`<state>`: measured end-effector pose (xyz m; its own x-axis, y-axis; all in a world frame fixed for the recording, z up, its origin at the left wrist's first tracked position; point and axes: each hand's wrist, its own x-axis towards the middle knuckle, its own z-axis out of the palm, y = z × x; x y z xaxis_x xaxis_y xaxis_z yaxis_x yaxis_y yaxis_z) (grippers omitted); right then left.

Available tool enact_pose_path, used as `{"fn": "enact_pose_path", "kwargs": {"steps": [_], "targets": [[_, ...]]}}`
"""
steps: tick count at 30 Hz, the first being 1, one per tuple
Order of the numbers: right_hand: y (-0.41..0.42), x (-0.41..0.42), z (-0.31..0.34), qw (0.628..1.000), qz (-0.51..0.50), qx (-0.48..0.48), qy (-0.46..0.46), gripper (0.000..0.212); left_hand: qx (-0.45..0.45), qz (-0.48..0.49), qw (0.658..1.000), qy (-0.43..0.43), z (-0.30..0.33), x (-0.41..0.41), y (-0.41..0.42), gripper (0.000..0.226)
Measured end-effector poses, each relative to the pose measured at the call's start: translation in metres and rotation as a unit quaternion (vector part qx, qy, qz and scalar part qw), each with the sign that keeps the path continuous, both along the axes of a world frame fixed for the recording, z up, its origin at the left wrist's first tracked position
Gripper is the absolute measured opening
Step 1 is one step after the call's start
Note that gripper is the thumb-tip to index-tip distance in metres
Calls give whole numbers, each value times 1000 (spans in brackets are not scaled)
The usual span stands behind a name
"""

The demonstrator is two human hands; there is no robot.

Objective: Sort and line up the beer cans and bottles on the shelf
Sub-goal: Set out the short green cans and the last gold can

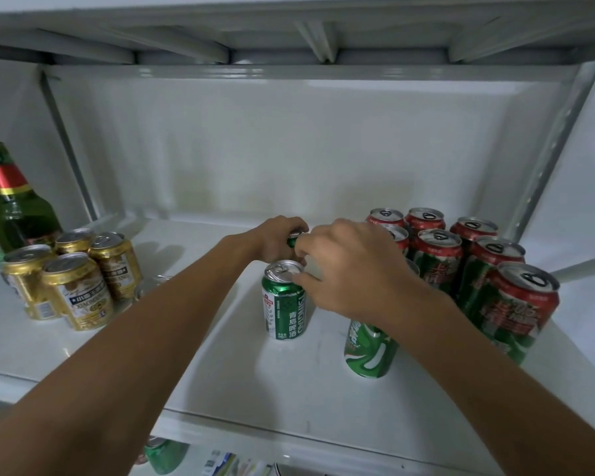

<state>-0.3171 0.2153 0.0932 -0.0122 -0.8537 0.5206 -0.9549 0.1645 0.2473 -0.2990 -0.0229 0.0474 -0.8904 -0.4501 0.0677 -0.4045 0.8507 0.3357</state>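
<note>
A green Tsingtao can (283, 301) stands upright mid-shelf. My right hand (349, 266) pinches its top rim with thumb and fingers. Just behind it my left hand (279, 237) grips another green can (293, 241), mostly hidden under the fingers. A third green can (370, 348) stands under my right wrist, its top hidden. Several red-and-green cans (437, 259) are grouped at the right. Several gold cans (78, 293) stand at the left, with green bottles (18, 207) behind them.
The white shelf (220, 365) has bare room at the back and front middle. A grey upright post (557, 156) rises at the right rear, the upper shelf is close overhead. Below the front edge, a green can (164, 455) shows on a lower level.
</note>
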Motion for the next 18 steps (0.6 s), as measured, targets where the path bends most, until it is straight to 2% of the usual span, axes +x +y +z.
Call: {"fn": "enact_pose_path", "kwargs": {"steps": [2, 5, 8, 10, 18], "targets": [[20, -5, 14, 999, -27, 46, -8, 38, 2, 3, 1000, 9, -2, -1, -1, 68], [49, -21, 29, 979, -96, 181, -19, 58, 5, 7, 1000, 15, -3, 1, 0, 73], [58, -31, 31, 952, -97, 261, -126, 70, 6, 8, 1000, 15, -3, 0, 0, 73], [57, -35, 33, 943, -85, 278, -163, 71, 7, 7, 1000, 16, -4, 1, 1, 73], [52, -44, 37, 942, -86, 289, -150, 72, 5, 3, 1000, 29, -7, 4, 1, 74]]}}
